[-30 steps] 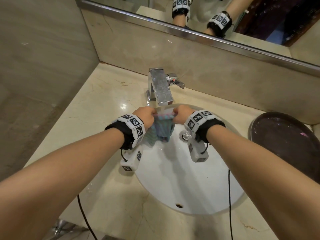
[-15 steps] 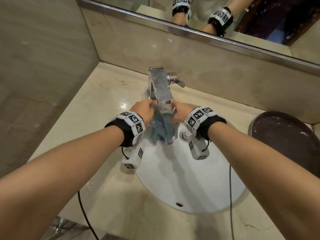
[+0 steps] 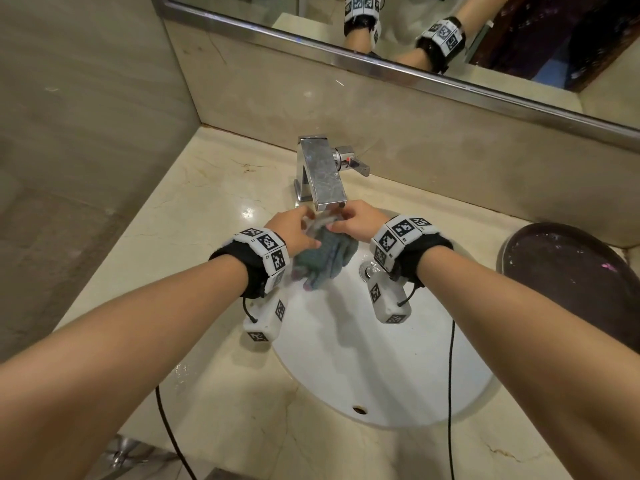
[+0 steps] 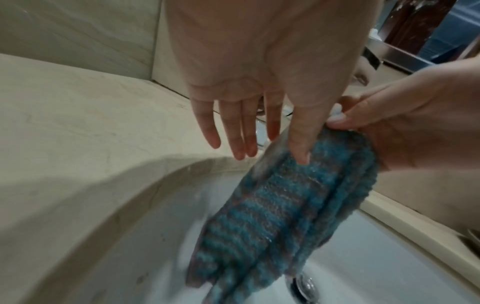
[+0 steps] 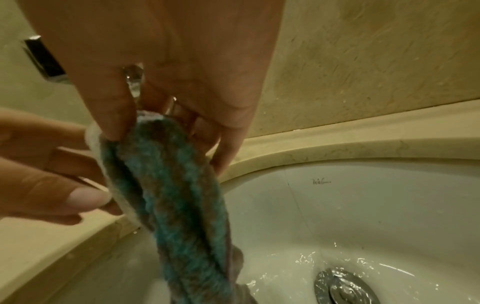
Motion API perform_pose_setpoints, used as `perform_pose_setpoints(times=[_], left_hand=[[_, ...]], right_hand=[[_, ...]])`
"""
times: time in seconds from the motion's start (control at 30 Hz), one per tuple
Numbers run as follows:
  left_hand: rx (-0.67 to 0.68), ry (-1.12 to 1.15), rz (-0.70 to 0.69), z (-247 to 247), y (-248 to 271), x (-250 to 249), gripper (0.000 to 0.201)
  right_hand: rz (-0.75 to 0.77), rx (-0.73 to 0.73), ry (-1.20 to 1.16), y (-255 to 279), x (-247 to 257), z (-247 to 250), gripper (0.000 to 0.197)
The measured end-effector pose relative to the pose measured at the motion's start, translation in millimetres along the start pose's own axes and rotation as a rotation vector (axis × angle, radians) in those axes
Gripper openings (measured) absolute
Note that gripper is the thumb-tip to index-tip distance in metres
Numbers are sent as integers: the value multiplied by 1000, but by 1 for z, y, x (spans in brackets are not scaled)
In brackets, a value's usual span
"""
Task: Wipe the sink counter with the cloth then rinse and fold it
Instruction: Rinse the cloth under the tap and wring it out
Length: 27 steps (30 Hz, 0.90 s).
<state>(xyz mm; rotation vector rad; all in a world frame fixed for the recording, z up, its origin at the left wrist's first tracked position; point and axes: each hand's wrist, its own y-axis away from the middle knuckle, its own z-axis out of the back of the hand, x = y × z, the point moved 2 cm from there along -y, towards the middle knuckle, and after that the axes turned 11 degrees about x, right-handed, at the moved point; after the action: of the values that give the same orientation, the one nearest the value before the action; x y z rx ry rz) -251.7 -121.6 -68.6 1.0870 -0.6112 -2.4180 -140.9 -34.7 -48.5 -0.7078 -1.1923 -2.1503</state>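
The blue-and-grey striped cloth [image 3: 325, 258] hangs bunched and wet over the white sink basin [image 3: 381, 358], just under the chrome faucet [image 3: 323, 174] spout. My right hand [image 3: 353, 220] pinches its top edge between thumb and fingers, seen close in the right wrist view [image 5: 168, 144]. My left hand [image 3: 294, 230] is beside it with fingers straight; its thumb lies against the cloth [image 4: 272, 216] in the left wrist view, where the hand [image 4: 272, 148] does not grip. Water runs from the spout and pools by the drain [image 5: 342, 288].
Beige marble counter [image 3: 214, 209] surrounds the basin, with a wall on the left and a mirror [image 3: 450, 29] behind. The faucet lever [image 3: 353, 162] points right. A dark round tray [image 3: 571, 271] sits on the counter at the right. Wrist camera cables hang at the front.
Both hands moved up and closer together under the spout. The cloth went from spread between two fists to bunched, and my left hand's fingers straightened off it.
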Motion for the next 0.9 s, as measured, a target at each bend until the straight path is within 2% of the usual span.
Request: perform_pose_setpoints(times=[0.1,0.23,0.37,0.43,0.5,0.57,0.67,0.7,0.77,0.8,0.87,0.9], left_hand=[[-3,38,-28,-2,-3,-7,57],[-40,-30,-2,-1,-3,-8,37],[-87,-15,-25,3,-1,-4,13],[-108,24,-18,3,-2,-1,31],[-134,81,-24,4,-2,1,41],[-165,115,2,7,-2,6,40],[-103,80,26,7,-1,12,17],[-63,52,20,7,-1,12,22],[2,-25,-5,4,1,9,38],[20,-58,-15,3,1,8,39],[44,-85,-29,-1,1,4,32],[37,-84,-20,-2,1,3,22]], right_hand=[[28,8,-14,3,4,-1,36],[20,33,55,4,7,1,38],[-114,98,418,-3,0,4,34],[-170,123,593,-6,-6,5,29],[-190,105,648,-6,-13,8,22],[-184,86,583,-2,-17,10,17],[-111,25,363,-1,-21,11,27],[-73,1,277,-1,-20,11,28],[-13,-40,72,2,-13,7,17],[9,-55,-37,4,-8,4,21],[42,-48,-127,7,-1,2,27],[47,-31,-117,8,1,2,26]])
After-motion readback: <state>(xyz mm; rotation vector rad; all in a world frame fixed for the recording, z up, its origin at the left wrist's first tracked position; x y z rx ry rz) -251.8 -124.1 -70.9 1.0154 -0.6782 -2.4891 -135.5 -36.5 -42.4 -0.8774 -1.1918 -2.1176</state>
